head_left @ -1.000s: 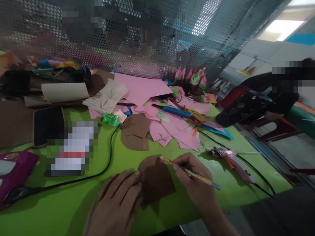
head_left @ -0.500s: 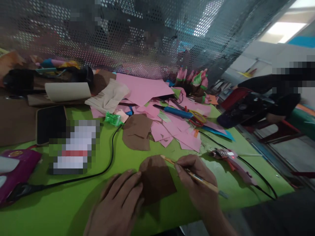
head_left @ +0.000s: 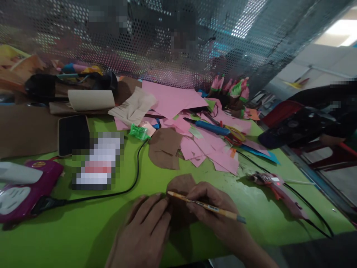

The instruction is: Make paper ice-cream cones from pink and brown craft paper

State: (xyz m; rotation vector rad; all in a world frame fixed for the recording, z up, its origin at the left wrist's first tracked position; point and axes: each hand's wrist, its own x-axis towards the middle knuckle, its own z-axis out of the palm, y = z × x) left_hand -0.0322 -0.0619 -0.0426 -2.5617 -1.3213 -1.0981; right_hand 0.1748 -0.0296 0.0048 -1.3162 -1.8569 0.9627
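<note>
My left hand [head_left: 145,229] lies flat with fingers stretched out, its fingertips on the left side of a brown paper piece [head_left: 182,180] with a rounded top. Between the thumb and fingers of my right hand [head_left: 216,206] is a wooden pencil [head_left: 227,213] with a grey end. Its tip points left, at the paper's left edge close to my left fingertips. Both hands hide the lower part of the paper. Just beyond lies a second brown paper shape [head_left: 165,147], rounded at its lower left.
A pink glue gun [head_left: 288,199] with a lit red light lies on the right, its cable trailing. Pink paper scraps [head_left: 205,149], a blue cutter [head_left: 212,127] and scissors [head_left: 235,134] lie behind. At left are phones [head_left: 73,136] and a purple power strip [head_left: 41,186]. A person [head_left: 334,115] is at right.
The pencil tip has gone from the paper's top right to its left edge as my right hand moved left across it. The view has turned a little left.
</note>
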